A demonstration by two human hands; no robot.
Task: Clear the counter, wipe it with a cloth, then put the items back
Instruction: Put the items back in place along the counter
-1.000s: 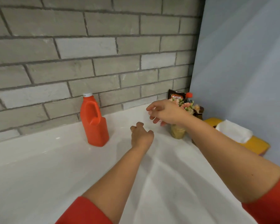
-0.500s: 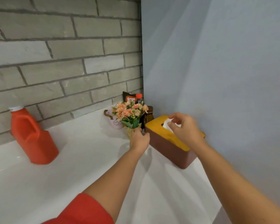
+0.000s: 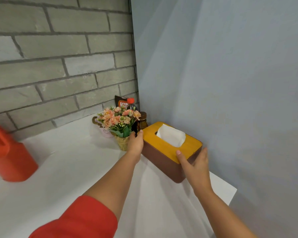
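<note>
Red-sleeved arms reach over the white counter (image 3: 72, 169), the right hand (image 3: 195, 164) and left hand (image 3: 136, 143) cupping opposite ends of the tissue box (image 3: 163, 157), fingers loosely together and pressed to its sides, apparently ready to lift it away. Behind it, crowded into the corner, stand a flower pot (image 3: 121, 124), a small jar (image 3: 142, 120) and a red-capped bottle (image 3: 130, 103).

Flower pot (image 3: 122, 143) crowds the tissue box's (image 3: 163, 160) left end; counter (image 3: 72, 169) leftward lies open
</note>
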